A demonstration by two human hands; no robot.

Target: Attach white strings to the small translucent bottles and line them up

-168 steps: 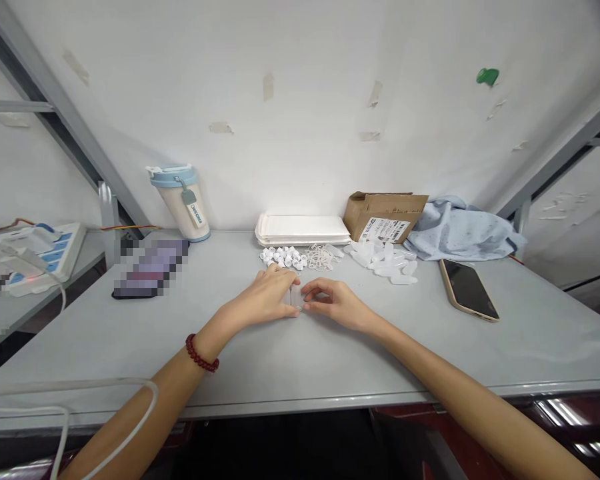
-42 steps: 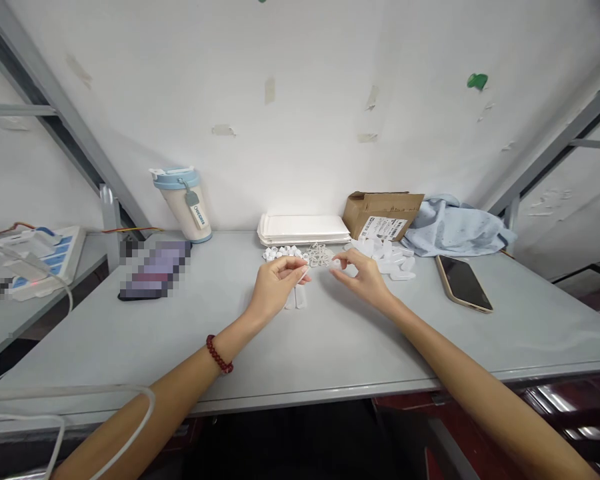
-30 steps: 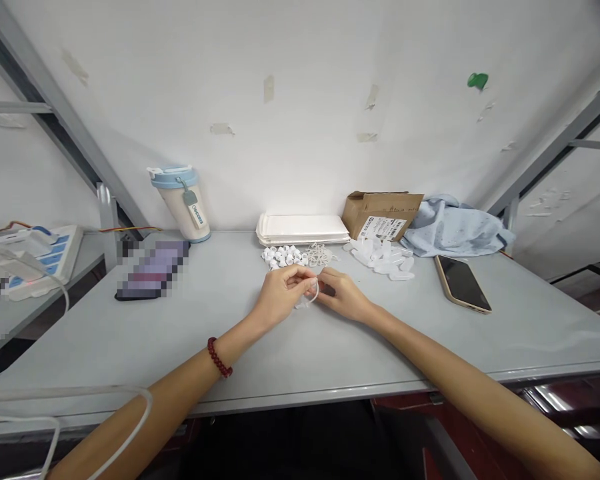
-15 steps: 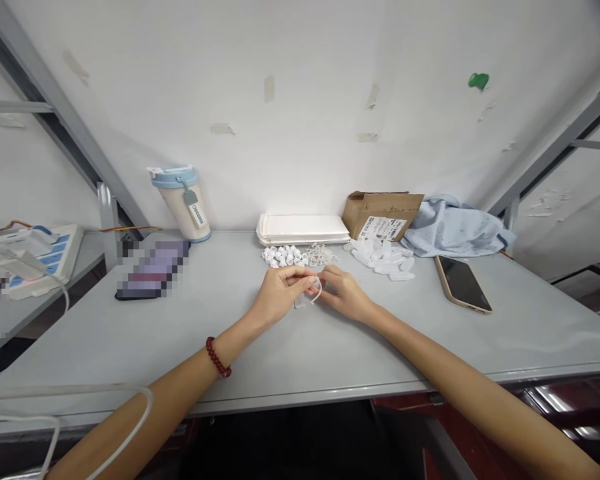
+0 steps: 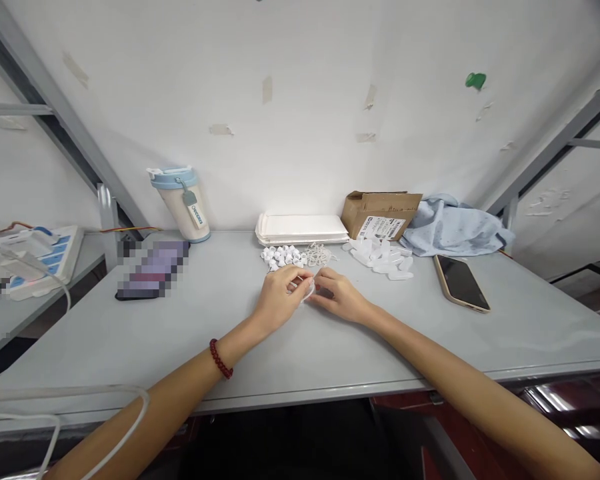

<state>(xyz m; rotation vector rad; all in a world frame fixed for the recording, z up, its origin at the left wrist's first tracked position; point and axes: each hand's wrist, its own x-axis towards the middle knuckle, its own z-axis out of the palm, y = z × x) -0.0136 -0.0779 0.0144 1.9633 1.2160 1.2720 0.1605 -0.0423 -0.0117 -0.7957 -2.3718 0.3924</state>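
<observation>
In the middle of the grey table, my left hand (image 5: pixel 279 297) is closed, its fingertips pinching a thin white loop (image 5: pixel 309 292) that curves out between the hands. A clear piece held along with it in the earlier frame is mostly hidden now. My right hand (image 5: pixel 341 297) is closed too, thumb and fingers meeting at the loop's right side; its exact grip is partly covered. Just beyond the hands lie a pile of small white caps (image 5: pixel 283 256) and a heap of thin whitish loops (image 5: pixel 319 254). Translucent plastic pieces (image 5: pixel 380 257) are scattered to their right.
Along the wall stand a tumbler (image 5: pixel 183 203), a stack of white trays (image 5: pixel 303 229), a cardboard box (image 5: pixel 380 213) and a light blue cloth (image 5: pixel 455 227). One phone (image 5: pixel 463 283) lies right; a blurred-out dark device (image 5: pixel 155 270) lies left. A white cable (image 5: pixel 145 413) loops over my left forearm.
The white loop has turned and shifted slightly left and down in my fingers. The clear piece that hung below my left fingers is now largely out of sight.
</observation>
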